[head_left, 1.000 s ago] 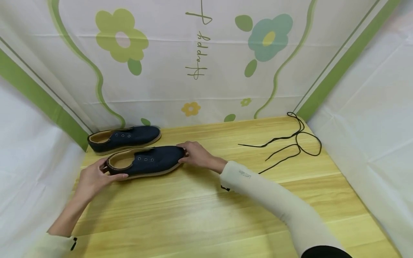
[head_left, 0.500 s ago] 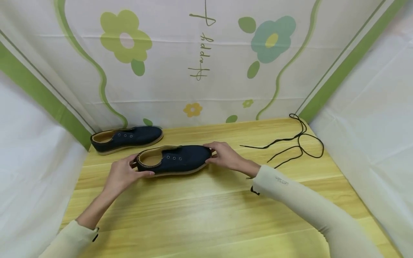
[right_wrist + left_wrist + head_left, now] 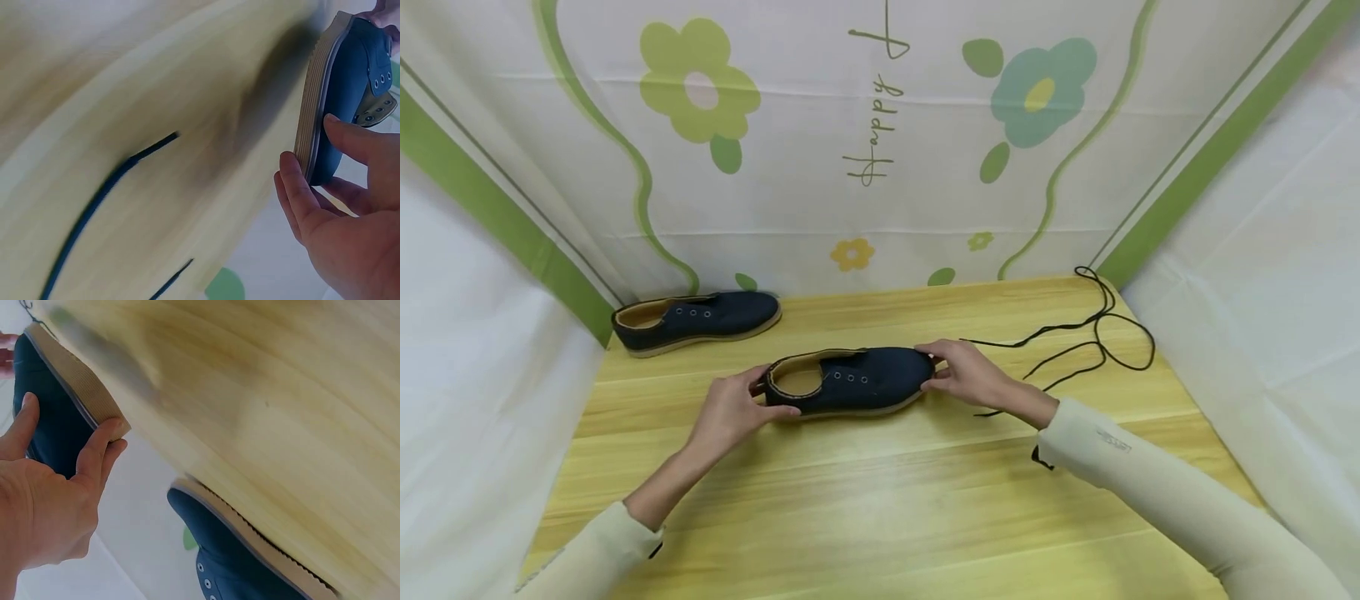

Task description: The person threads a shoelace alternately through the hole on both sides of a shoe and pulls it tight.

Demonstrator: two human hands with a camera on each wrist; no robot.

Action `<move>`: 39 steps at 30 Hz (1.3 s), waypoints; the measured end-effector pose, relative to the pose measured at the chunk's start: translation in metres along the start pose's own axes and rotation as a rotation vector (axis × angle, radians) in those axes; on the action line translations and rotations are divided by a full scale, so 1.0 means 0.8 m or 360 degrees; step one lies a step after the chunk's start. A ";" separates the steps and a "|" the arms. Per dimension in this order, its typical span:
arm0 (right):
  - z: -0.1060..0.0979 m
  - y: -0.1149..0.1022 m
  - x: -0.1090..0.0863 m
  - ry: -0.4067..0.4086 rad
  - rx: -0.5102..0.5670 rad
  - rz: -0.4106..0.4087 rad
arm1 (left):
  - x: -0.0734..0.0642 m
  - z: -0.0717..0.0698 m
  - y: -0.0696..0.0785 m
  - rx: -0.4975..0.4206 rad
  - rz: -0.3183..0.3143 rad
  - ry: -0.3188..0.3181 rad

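Observation:
A dark navy shoe with a tan sole (image 3: pixel 880 379) points its toe to the right in the head view, its lace holes bare. My left hand (image 3: pixel 733 408) grips the heel, thumb along the near side. At the toe, my right hand (image 3: pixel 970 375) pinches the shoe between thumb and fingers. Both wrist views show fingertips against the sole, and a gap to the table shows beneath it. The matching shoe (image 3: pixel 700 321) rests at the back left. A black shoelace (image 3: pixel 1123 342) lies in loose loops on the right.
The wooden table (image 3: pixel 850 508) ends at a white cloth backdrop (image 3: pixel 805 167) with printed flowers. White cloth walls (image 3: pixel 1285 250) rise on the left and right. Loose lace ends lie under and beside my right forearm.
Both hands have carried the shoe to the right, away from the other shoe, and slightly nearer to me. The second shoe and the shoelace stay where they were.

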State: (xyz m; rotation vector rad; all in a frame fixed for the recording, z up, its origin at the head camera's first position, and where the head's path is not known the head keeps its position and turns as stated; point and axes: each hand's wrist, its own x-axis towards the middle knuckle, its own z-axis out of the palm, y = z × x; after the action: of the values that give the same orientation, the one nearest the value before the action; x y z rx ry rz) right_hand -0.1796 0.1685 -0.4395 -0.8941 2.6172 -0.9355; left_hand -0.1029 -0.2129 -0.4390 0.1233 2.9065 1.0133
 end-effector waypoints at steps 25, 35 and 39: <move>0.012 0.025 -0.017 -0.0045 -0.0054 0.0009 | -0.006 0.035 0.006 0.0001 0.0027 -0.0037; 0.014 0.032 -0.020 -0.0067 -0.0013 0.0008 | -0.006 0.034 0.006 0.0040 0.0052 -0.0040; 0.013 0.034 -0.020 -0.0090 -0.0020 0.0019 | -0.007 0.033 0.005 0.0057 0.0060 -0.0043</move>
State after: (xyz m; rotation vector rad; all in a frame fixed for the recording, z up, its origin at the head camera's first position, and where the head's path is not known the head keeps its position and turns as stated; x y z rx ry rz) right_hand -0.1758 0.1898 -0.4643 -0.8937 2.5810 -0.8786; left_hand -0.0952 -0.1940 -0.4568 0.1932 2.9093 0.9576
